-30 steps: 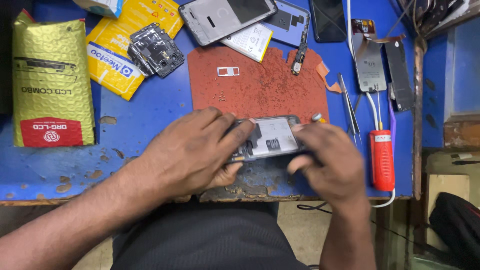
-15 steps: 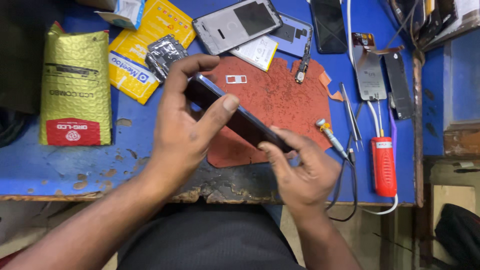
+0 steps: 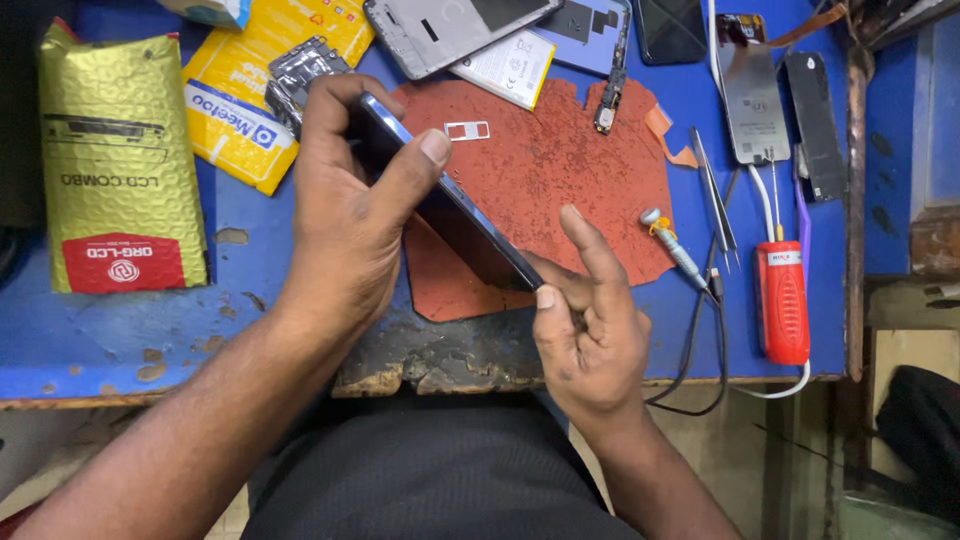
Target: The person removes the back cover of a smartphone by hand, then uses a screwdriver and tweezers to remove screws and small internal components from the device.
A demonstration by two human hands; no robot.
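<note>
Left hand (image 3: 345, 215) clamped on the upper end of the phone (image 3: 450, 210), thumb across its edge. Right hand (image 3: 590, 330) pinching the phone's lower end at 5 o'clock, index finger raised and free. Phone tilted on edge, held above the red mat (image 3: 560, 160) on the blue table (image 3: 150, 330). On the mat at 12 o'clock of the phone, a small SIM tray (image 3: 467, 130). At 3 o'clock of the right hand, screwdriver (image 3: 675, 245), tweezers (image 3: 715, 200), then the red tool (image 3: 782, 300). At 9 o'clock of the left hand, gold pouch (image 3: 120, 170); at 11 o'clock, yellow packet (image 3: 255, 90).
</note>
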